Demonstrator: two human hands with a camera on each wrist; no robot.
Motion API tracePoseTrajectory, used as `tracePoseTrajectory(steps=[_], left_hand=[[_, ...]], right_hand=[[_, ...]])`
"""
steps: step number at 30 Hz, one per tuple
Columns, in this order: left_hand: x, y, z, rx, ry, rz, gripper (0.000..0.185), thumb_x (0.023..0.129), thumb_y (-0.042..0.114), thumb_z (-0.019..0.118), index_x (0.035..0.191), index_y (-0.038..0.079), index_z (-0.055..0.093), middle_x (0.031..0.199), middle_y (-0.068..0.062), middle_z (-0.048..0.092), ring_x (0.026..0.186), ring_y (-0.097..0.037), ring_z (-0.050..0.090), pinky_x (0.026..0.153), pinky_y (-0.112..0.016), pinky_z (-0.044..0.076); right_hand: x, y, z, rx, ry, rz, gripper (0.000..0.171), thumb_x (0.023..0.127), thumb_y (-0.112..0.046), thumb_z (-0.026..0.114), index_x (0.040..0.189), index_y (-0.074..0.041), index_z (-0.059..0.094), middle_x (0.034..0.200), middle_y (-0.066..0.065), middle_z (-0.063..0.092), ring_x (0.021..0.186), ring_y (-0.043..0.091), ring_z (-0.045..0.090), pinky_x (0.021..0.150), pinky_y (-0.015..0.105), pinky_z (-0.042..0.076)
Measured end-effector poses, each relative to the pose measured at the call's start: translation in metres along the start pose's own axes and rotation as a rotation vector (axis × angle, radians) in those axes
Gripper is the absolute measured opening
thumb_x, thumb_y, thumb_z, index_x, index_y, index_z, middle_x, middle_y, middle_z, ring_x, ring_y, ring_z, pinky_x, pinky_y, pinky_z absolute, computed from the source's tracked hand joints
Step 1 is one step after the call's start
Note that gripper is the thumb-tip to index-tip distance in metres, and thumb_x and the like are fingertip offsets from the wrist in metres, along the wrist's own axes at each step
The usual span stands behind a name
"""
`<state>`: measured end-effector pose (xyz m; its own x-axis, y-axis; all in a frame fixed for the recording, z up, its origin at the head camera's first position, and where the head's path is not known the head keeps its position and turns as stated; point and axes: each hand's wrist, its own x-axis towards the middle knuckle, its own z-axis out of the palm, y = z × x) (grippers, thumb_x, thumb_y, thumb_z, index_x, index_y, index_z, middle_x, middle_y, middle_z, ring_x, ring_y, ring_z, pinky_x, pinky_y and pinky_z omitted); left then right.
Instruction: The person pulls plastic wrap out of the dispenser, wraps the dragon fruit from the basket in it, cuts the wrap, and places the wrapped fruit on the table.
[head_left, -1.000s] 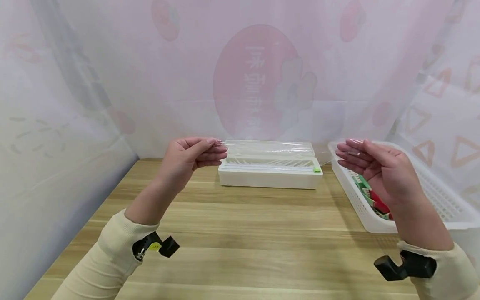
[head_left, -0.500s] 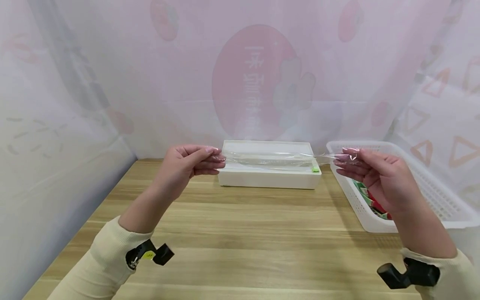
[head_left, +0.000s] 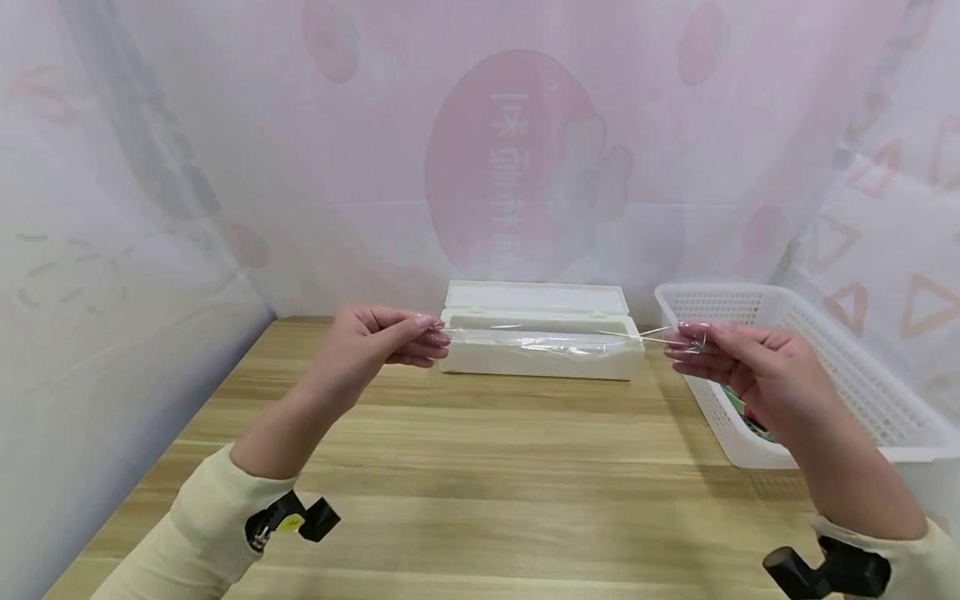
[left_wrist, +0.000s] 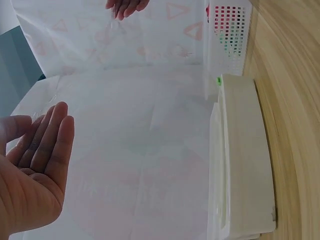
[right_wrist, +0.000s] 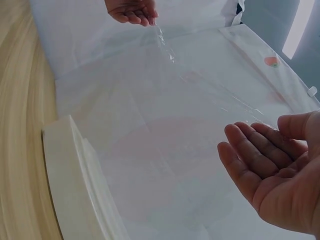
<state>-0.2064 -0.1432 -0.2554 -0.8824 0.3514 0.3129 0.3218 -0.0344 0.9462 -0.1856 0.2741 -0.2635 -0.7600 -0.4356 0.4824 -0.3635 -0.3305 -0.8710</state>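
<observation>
**Clear film (head_left: 555, 340) held up by both ends**

Nearest are a person's cream sleeves (head_left: 187, 525), a small black device (head_left: 292, 518) at each wrist, over the wood-grain table (head_left: 480, 475). Beyond them, the left hand (head_left: 381, 337) has its grip pinched on one end of the film, thumb against fingers. The right hand (head_left: 746, 354) pinches the other end likewise. The film spans the air between the two — glinting, hard to make out in places — and in the head view it crosses in front of a white box (head_left: 536, 365). That box sits on the table, its lid (head_left: 536, 295) raised at the back. To its right stands a white perforated basket (head_left: 714, 417); red and green items (head_left: 750, 419) inside are partly hidden by the right hand. Farthest back hangs a pale cloth (head_left: 375, 225) with pink prints.
</observation>
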Motion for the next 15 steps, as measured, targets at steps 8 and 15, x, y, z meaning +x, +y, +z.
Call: tracePoseTrajectory(steps=[8, 15], left_hand=[[-0.003, -0.006, 0.003, 0.022, -0.045, -0.049, 0.024, 0.096, 0.005, 0.059, 0.107, -0.014, 0.067, 0.095, -0.018, 0.072, 0.084, -0.027, 0.072, 0.074, -0.040, 0.057], [-0.007, -0.017, 0.001, 0.036, -0.056, -0.084, 0.025, 0.095, 0.007, 0.061, 0.105, -0.014, 0.067, 0.094, -0.022, 0.071, 0.082, -0.026, 0.072, 0.074, -0.039, 0.057]], right_hand=[[-0.006, 0.008, -0.002, 0.040, -0.033, 0.011, 0.038, 0.103, 0.010, 0.027, 0.117, 0.014, 0.062, 0.115, 0.021, 0.066, 0.104, 0.032, 0.066, 0.089, 0.039, 0.052], [-0.011, 0.014, -0.002, -0.002, -0.015, 0.068, 0.037, 0.104, 0.007, 0.029, 0.119, 0.011, 0.063, 0.113, 0.019, 0.068, 0.104, 0.030, 0.066, 0.088, 0.040, 0.052]])
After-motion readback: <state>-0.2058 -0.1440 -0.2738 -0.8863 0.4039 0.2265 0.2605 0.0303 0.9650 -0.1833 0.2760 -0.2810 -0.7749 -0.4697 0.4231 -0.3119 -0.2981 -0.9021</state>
